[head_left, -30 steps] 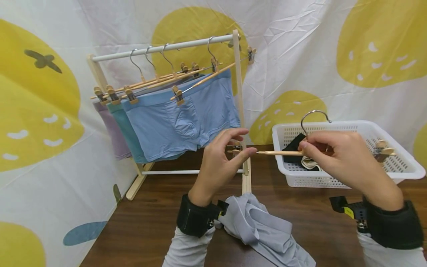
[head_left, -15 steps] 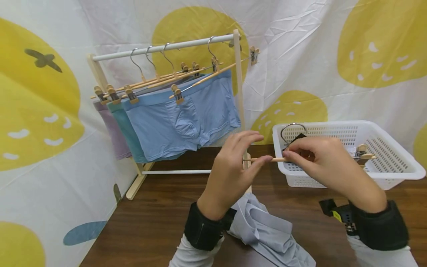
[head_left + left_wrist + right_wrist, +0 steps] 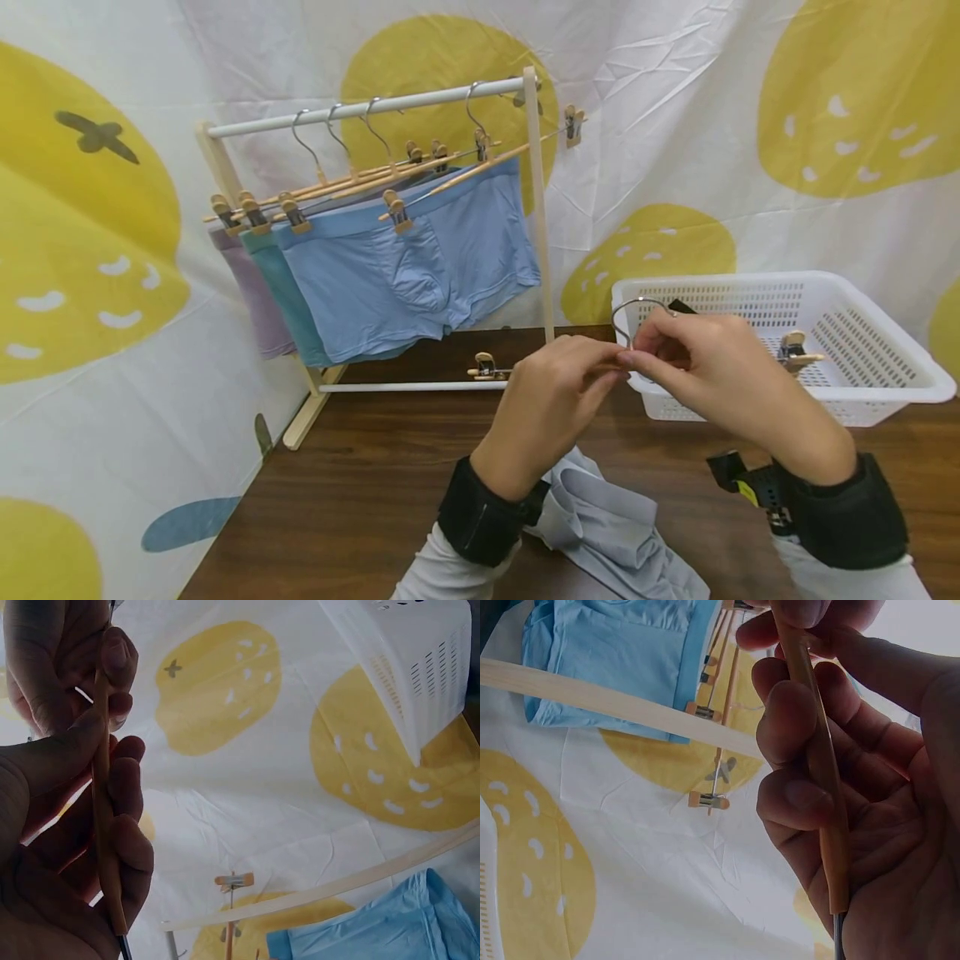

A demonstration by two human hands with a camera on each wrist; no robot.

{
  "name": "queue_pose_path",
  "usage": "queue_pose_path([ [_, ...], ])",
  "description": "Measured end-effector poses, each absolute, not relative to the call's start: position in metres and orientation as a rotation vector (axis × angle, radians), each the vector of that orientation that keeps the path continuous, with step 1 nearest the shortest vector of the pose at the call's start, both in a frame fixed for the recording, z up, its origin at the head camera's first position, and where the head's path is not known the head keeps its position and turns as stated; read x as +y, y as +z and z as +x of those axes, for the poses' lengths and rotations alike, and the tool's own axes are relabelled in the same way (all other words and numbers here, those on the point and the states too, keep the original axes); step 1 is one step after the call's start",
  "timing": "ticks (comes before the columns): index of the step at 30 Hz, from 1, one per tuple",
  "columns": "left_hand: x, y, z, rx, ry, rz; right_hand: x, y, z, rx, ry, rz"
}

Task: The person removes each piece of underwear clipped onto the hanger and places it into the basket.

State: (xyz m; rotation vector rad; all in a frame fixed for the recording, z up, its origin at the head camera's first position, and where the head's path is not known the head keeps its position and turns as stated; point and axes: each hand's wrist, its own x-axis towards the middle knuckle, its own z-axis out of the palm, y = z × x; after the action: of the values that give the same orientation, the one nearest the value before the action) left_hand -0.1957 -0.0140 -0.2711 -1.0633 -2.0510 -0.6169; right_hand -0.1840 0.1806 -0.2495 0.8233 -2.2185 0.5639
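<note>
Both hands hold a wooden clip hanger, its bar (image 3: 103,795) running across the fingers. My left hand (image 3: 551,400) grips the bar with thumb and fingers, close beside my right hand (image 3: 720,387). The right fingers curl round the same bar (image 3: 823,780) near the base of the metal hook (image 3: 637,300). One hanger clip (image 3: 485,367) sticks out left of the left hand, another clip (image 3: 793,346) past the right hand over the basket. Below the hands, grey boxer briefs (image 3: 622,525) lie crumpled on the table, partly behind the left wrist.
At the left stands a small rack (image 3: 534,200) with several clip hangers on its rail. Blue boxer briefs (image 3: 352,275) hang in front, with green (image 3: 288,308) and purple (image 3: 255,292) garments behind. A white basket (image 3: 892,375) stands behind the right hand; something black (image 3: 681,307) shows inside.
The right hand has moved left with the hanger, lowering its hook slightly. The left hand has moved right and down along the bar, from its end to a grip beside the right fingers.
</note>
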Motion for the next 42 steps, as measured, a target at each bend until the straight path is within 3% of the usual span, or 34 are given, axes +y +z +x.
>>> queue_pose_path([
  [11, -0.019, -0.27, -0.203, -2.023, -0.654, -1.085, 0.178, -0.249, -0.185, -2.197, 0.594, 0.849],
  [28, -0.05, -0.26, -0.216, -2.103, -0.771, -0.852, 0.169, -0.244, -0.179, -2.037, 0.631, 0.905],
  [42, -0.069, -0.256, -0.22, -2.13, -0.844, -0.742, 0.123, -0.298, -0.204, -2.568, 0.609, 1.193],
])
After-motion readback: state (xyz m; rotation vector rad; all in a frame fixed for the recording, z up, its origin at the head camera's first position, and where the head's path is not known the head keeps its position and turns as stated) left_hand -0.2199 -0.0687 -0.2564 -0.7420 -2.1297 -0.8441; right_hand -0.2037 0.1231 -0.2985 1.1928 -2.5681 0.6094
